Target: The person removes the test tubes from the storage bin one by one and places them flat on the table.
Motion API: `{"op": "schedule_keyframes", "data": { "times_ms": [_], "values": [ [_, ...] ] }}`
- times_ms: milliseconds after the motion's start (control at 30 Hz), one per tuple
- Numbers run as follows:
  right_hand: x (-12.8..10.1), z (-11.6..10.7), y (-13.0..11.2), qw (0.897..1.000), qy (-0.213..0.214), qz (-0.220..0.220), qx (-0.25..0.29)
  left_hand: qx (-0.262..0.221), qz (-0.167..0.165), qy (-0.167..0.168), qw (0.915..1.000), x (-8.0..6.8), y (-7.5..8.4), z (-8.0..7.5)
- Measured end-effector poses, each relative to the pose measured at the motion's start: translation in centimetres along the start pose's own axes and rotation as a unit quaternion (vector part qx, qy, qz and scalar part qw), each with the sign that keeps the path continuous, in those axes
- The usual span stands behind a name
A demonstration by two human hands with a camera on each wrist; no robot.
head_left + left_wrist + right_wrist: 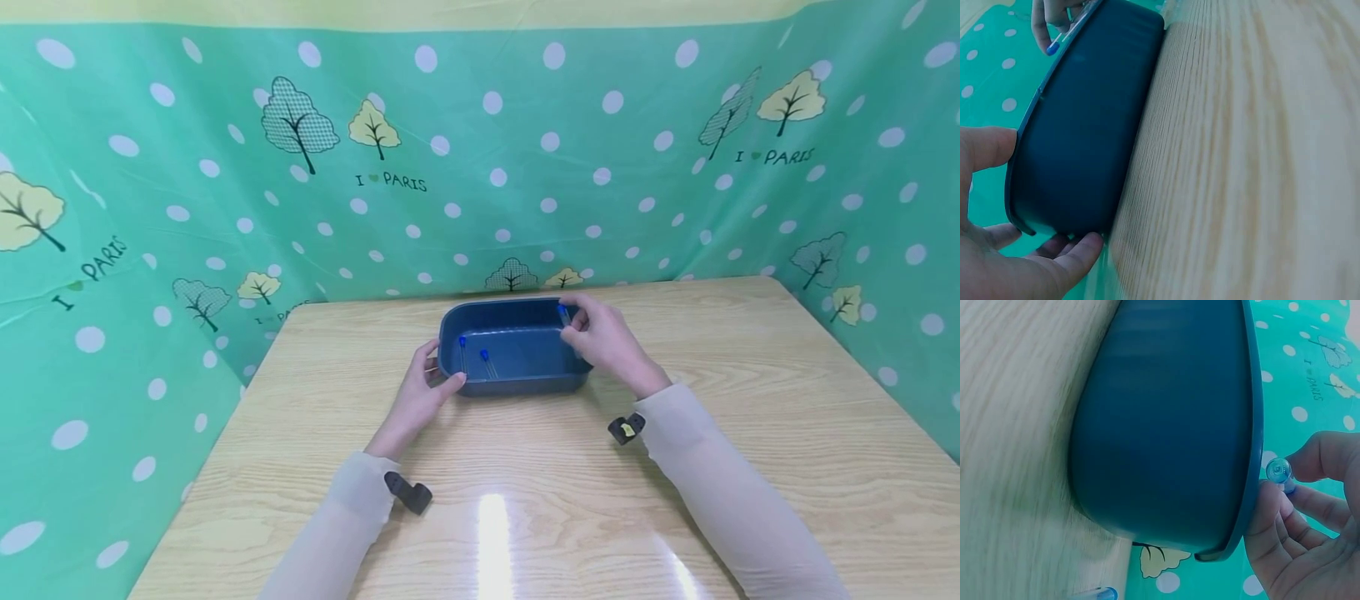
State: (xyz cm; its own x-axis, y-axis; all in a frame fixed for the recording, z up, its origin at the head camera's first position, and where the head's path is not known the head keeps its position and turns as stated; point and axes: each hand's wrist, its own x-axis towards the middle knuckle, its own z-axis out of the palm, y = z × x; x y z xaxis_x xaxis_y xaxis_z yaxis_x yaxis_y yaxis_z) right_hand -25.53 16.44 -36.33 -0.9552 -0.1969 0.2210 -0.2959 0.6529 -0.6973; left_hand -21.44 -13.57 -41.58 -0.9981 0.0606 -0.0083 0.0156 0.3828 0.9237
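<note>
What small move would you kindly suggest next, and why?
Perhaps lower the blue-capped tube into the bin: the right hand pinches it at the bin's right end, two similar tubes lie inside, and the left hand holds the other end.

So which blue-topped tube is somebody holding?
The tube at the basin's far right corner: the right hand pinches it, while neither hand holds the two tubes in the basin's left half.

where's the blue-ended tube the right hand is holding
In the head view, the blue-ended tube is pinched in the right hand, by the far right corner of the dark blue bin.
</note>
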Motion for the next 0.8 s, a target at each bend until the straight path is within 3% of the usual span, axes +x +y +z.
{"op": "schedule_keyframes", "data": {
  "times_ms": [800],
  "values": [
    [-0.4, -1.2, 0.3, 0.999, -0.02, 0.044, 0.0, -0.003, -0.007, -0.005, 1.0, 0.3, -0.2, -0.1]
  ]
}}
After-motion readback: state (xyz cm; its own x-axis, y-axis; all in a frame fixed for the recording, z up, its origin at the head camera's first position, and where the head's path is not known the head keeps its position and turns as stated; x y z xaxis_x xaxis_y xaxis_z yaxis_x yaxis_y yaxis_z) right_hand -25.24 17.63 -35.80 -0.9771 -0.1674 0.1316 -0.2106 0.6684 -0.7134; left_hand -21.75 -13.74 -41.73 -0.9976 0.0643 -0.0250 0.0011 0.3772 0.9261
